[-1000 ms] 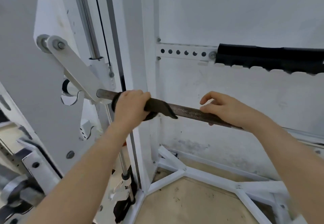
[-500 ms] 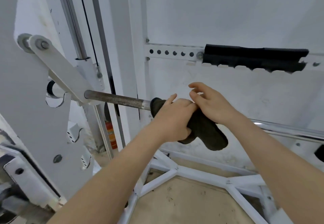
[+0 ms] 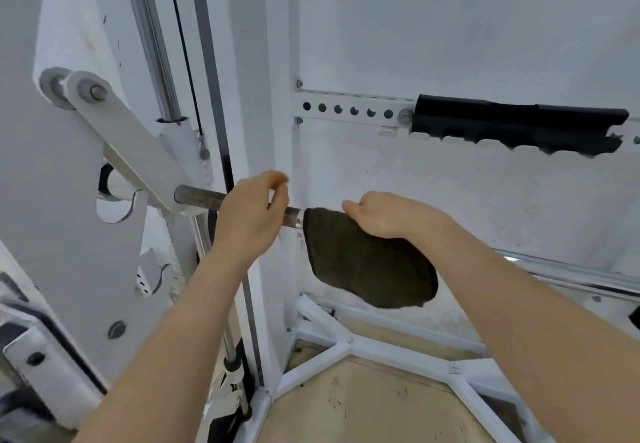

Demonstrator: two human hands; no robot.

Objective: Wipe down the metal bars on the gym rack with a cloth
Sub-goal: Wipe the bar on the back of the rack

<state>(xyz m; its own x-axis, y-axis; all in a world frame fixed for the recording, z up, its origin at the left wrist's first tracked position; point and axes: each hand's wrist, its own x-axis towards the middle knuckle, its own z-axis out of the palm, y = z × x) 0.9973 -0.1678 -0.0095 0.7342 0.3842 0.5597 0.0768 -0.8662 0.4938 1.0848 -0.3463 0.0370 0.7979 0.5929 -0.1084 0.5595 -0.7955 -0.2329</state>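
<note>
left hand [image 3: 251,215] is seen with fingers loosely curled in front of the bar [image 3: 201,198], just right of the white pivot arm [image 3: 138,144]; whether the bar is actually gripped cannot be told. the bar's long axis is laid from that arm rightward and slightly down, dull and knurled at the left end, bright chrome at the far right. the cloth [image 3: 367,266] is draped over the bar just right of the left hand, apart from it, and is gripped at its top fold by the right hand [image 3: 391,215], judged the nearer hand for a stroke along the axis. open bar is left rightward, below the black padded rail [image 3: 516,127]; a white upright [image 3: 263,61] stands close behind.
</note>
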